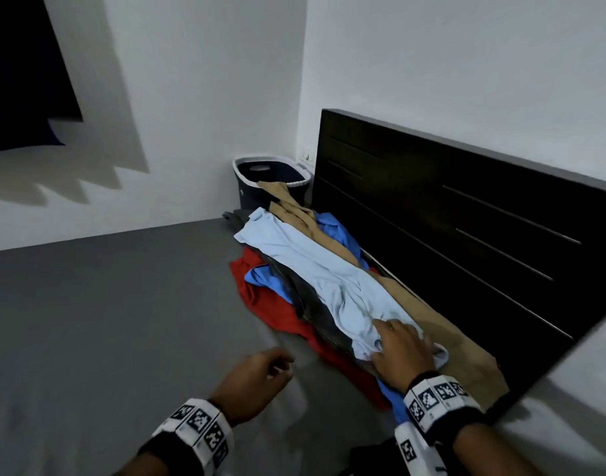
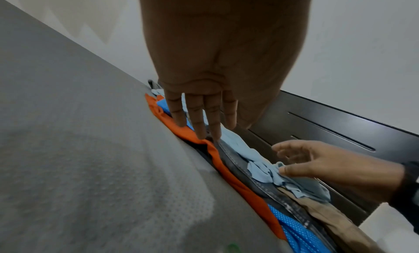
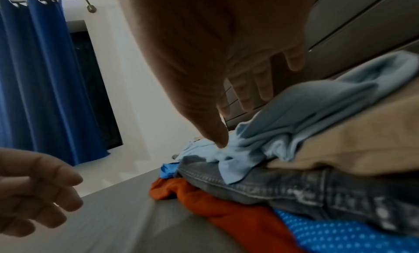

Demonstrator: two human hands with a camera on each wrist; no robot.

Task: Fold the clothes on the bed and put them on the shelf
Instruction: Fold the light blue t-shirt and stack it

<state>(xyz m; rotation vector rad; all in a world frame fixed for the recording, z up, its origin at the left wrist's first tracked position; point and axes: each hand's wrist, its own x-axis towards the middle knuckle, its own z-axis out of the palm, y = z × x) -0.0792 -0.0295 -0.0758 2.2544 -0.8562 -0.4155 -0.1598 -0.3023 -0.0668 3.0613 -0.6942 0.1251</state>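
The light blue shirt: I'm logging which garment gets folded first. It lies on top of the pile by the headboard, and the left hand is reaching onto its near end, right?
Not the left hand. The right hand is on the near end of the light blue shirt, as the head view shows. The left hand hovers over the grey bed, holding nothing. The shirt does lie atop the pile by the headboard.

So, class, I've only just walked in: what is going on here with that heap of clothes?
A person is starting on a pile of unfolded clothes on the bed, beside the dark headboard. Their right hand rests on the near end of the light blue garment on top, thumb pressing into it. The left hand hovers over the bed, holding nothing. Nothing is folded yet.
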